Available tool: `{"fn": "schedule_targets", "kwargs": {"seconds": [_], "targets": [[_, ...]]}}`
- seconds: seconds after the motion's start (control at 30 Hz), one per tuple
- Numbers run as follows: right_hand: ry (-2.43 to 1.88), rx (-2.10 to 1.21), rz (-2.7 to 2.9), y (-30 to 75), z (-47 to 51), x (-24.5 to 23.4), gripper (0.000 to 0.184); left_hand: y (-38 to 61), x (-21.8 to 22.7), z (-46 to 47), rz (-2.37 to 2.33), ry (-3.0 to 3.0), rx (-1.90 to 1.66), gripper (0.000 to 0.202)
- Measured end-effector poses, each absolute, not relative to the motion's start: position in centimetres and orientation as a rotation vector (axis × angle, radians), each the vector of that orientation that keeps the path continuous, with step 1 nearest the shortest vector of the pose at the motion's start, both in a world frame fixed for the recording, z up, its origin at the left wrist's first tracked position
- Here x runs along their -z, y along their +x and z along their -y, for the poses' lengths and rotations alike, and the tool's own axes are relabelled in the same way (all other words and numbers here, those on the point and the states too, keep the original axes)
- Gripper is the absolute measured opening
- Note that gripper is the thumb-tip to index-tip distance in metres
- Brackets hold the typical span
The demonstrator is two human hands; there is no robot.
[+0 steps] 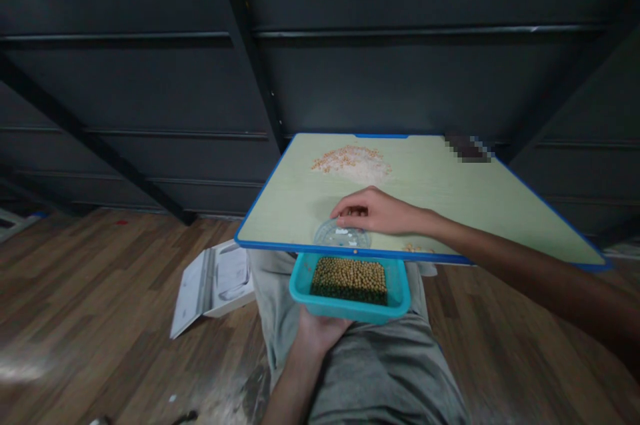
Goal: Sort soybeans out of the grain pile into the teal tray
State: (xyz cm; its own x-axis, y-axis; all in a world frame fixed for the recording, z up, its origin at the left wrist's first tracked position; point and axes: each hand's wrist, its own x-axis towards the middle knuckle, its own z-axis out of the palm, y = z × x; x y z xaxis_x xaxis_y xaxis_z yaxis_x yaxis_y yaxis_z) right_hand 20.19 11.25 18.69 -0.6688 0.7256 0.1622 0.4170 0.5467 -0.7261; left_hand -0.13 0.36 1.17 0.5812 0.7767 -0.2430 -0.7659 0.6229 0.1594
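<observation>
My left hand [316, 335] is closed under a teal plastic tray [350, 305], holding it just below the near edge of a small table. The tray is filled with round yellowish beans [350, 276]. My right hand [373, 211] reaches across the pale green tabletop [450, 198] with its fingers curled down onto a clear round lid or dish [340, 236] near the near edge. A pile of white grains mixed with yellow beans [353, 161] lies toward the far side of the table. A few loose beans [417, 248] lie by my right wrist.
The table has a blue rim [260, 198]. An open white box [213, 285] lies on the wooden floor at left. My grey-trousered lap [375, 371] is under the tray. A dark panelled wall [320, 45] stands behind.
</observation>
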Motion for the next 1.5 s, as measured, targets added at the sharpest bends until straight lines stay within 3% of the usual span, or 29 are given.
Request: {"fn": "schedule_targets", "kwargs": {"seconds": [0.43,0.63,0.87,1.1,1.37,1.5], "targets": [[-1.225,-0.605,2.133,27.7,-8.8,-20.0,0.026,2.0,-1.3,0.2,-0.354,0.066,-0.800,0.036],[-1.397,-0.698,2.113,32.2,-6.0,-19.6,0.028,6.8,-2.1,0.9,-0.243,0.096,-0.686,0.046],[-1.236,-0.810,2.270,30.7,-4.4,-19.9,0.027,8.0,-1.7,0.7,-0.178,0.088,-0.679,0.046],[-1.176,-0.672,2.247,29.0,-8.0,-19.4,0.025,7.1,-0.2,1.1,-0.190,0.088,-0.666,0.046],[-1.184,-0.266,2.400,28.7,-17.0,-19.3,0.022,6.4,1.5,-0.4,-0.227,0.129,-0.655,0.034],[-1.273,-0.137,2.369,28.9,-20.1,-19.2,0.021,6.2,3.0,-0.9,-0.218,0.146,-0.629,0.044]]}}
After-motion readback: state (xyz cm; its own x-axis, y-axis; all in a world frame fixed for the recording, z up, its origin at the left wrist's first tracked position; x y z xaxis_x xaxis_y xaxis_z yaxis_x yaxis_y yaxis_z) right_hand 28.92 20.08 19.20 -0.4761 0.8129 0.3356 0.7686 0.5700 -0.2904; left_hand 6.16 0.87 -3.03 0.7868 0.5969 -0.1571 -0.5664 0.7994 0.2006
